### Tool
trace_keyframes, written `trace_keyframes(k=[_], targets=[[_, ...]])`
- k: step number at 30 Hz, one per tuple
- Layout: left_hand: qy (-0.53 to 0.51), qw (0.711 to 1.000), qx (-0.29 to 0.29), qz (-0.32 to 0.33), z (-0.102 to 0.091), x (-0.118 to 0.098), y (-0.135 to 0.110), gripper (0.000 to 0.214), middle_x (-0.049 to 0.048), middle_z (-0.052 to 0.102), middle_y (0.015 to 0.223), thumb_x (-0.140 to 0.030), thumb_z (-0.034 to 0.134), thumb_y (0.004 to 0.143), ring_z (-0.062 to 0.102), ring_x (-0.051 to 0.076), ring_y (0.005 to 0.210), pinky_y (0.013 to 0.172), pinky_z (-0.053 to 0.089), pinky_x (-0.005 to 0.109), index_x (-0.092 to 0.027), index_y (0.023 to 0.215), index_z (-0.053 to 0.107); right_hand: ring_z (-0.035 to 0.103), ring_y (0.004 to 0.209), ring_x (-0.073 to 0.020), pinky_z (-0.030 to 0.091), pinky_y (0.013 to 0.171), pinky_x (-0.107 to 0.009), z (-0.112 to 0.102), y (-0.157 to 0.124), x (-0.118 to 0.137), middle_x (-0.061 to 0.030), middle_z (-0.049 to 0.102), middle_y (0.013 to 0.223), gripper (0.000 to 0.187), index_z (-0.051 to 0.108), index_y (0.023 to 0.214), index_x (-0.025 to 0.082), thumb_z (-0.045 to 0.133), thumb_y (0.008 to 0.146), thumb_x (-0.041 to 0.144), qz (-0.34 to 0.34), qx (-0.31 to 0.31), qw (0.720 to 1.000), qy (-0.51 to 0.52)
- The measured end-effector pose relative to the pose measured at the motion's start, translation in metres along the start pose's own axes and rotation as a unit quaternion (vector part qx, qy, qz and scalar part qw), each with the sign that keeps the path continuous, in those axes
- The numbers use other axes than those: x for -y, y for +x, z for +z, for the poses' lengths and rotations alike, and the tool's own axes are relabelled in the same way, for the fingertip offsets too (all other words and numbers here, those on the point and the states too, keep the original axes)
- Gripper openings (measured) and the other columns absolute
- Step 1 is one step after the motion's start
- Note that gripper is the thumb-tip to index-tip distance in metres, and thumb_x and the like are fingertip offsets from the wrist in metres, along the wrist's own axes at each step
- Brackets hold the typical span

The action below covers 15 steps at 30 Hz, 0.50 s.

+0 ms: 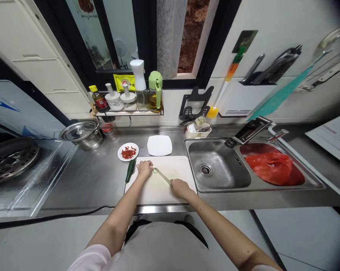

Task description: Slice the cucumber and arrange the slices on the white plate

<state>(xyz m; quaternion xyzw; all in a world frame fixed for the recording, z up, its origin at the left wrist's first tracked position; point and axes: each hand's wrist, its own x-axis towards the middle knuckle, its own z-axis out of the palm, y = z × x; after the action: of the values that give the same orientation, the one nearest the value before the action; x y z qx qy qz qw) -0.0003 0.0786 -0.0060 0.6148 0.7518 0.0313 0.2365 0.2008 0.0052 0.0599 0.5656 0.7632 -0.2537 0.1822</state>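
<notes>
A white cutting board (174,167) lies on the steel counter in front of me. My left hand (144,168) rests on the board's left part with fingers curled over something small and pale that I cannot make out. My right hand (179,187) grips the handle of a knife (162,175), whose pale blade points up-left to the left hand's fingertips. A dark green cucumber (130,170) lies along the board's left edge, just left of my left hand.
Behind the board sit a small plate of red chilli pieces (128,152) and a bare white plate (159,145). A sink (218,169) with a red bag (271,167) is to the right. A steel pot (82,134), condiment shelf (130,111) and stove (8,160) stand left.
</notes>
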Motion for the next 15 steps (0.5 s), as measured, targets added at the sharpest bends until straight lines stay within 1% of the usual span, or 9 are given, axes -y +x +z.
trace_keyframes(k=[10,15], targets=[[-0.013,1.000,0.004,-0.010,-0.0013,-0.0002,0.0000,0.012,0.0020,0.068,0.101,-0.033,0.063,0.077,0.049,0.026,0.110,0.091,0.030,0.040,-0.028,0.088,0.063,0.063,0.101,-0.0275,0.047,0.078,-0.036,0.0023,-0.0036,-0.0003,-0.0198,0.066,0.107,0.036,0.062,0.111,0.011,0.035,0.088,0.014,-0.005,-0.004,1.000,0.002],[-0.019,1.000,0.005,-0.009,-0.0009,0.0005,-0.0004,0.014,0.0018,0.068,0.102,-0.034,0.064,0.076,0.049,0.026,0.110,0.091,0.029,0.039,-0.028,0.089,0.062,0.062,0.102,-0.0271,0.047,0.079,-0.037,0.0017,-0.0052,-0.0020,-0.0201,0.066,0.107,0.036,0.062,0.111,0.010,0.034,0.088,0.014,-0.005,0.002,1.000,-0.002]])
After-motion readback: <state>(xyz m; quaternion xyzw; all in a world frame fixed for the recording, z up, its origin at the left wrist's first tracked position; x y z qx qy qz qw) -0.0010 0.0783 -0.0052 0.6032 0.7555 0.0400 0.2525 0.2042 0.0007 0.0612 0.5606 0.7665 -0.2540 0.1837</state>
